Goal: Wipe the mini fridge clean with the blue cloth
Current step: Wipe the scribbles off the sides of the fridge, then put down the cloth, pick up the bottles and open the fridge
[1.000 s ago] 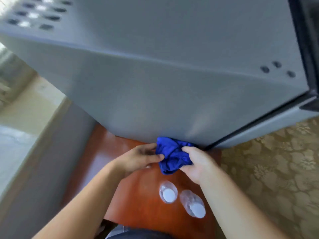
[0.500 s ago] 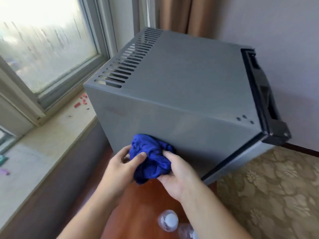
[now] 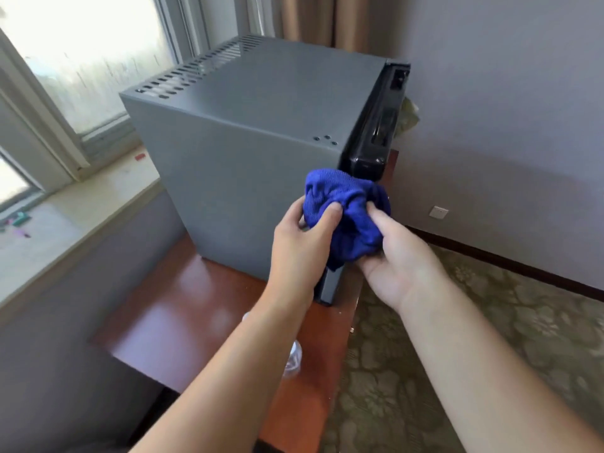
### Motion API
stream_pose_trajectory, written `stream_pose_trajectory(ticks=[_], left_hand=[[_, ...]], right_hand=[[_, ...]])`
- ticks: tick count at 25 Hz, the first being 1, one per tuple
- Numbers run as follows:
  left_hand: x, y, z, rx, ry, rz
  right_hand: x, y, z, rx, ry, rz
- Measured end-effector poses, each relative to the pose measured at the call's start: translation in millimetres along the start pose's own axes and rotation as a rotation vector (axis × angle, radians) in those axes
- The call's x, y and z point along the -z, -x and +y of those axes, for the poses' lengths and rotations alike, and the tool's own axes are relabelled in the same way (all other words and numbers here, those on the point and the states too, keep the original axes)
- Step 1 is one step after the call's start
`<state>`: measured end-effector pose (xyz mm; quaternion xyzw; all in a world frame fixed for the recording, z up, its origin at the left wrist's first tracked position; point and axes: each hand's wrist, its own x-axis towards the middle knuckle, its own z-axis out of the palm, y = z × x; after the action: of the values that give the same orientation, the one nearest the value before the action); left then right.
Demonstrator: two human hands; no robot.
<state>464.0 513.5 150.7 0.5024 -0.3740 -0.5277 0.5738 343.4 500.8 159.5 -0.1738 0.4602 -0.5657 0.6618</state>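
Both the left hand [image 3: 299, 238] and right hand [image 3: 397, 256] grip the bunched blue cloth [image 3: 346, 214] at the near right corner of the mini fridge [image 3: 235, 158] on the desk [image 3: 183, 318], where a hard push could slide it.

Light: we saw daylight flood in from the window [image 3: 81, 60], overexposed to white; room bright
Glare: soft sheen lay on the wooden table [image 3: 183, 308]
Distortion: wide-angle bending at our frame edges; slight softness overall
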Motion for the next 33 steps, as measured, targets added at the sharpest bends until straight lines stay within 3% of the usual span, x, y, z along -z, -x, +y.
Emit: stream_pose_trajectory(ticks=[4, 7, 12, 15, 21, 27, 30, 33], left_hand=[[-11, 5, -30, 0.031, 0.095, 0.070], [-20, 2, -88, 0.095, 0.022, 0.246], [-32, -13, -216, 0.389, 0.019, 0.512], [-47, -16, -265, 0.566, 0.117, 0.481], [-74, -25, -265, 0.671, 0.411, 0.578], [-133, 2, -221, 0.391, 0.420, 0.701], [-178, 33, -185, 0.374, 0.496, 0.563], [-202, 56, -153, 0.253, 0.247, 0.344]], right_hand=[[19, -7, 2, -0.045, 0.104, 0.015], [43, -32, 37, -0.113, 0.174, 0.125], [110, -97, 122, -0.313, 0.338, 0.307], [143, -130, 130, -0.378, 0.401, 0.358], [167, -160, 96, -0.337, 0.639, 0.055], [206, -154, 34, -0.196, 0.669, -0.366], [239, -131, -14, -0.180, 0.648, -0.453], [251, -100, -39, -0.218, 0.663, -0.533]])
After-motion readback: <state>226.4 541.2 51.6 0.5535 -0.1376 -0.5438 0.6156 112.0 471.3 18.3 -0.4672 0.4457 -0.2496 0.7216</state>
